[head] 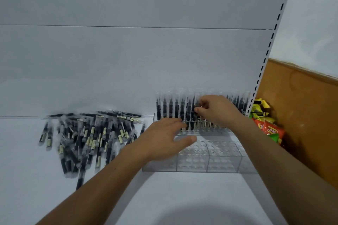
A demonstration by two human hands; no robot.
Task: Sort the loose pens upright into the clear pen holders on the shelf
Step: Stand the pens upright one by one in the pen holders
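A heap of loose black pens [87, 137] with pale labels lies on the white shelf at the left. Clear pen holders [208, 159] stand in stepped rows at the right; the front rows show bare holes. The back row holds several upright black pens [170, 107]. My right hand [217, 109] is up at that back row, its fingertips pinched on one upright pen [195, 108]. My left hand [166, 137] lies flat, fingers apart, on the left end of the holders, with nothing in it.
The white shelf [182, 199] stretches toward me below the holders. A slotted white upright [263, 67] bounds the shelf on the right. Beyond it are colourful snack packets [268, 128] and a brown board [307, 115].
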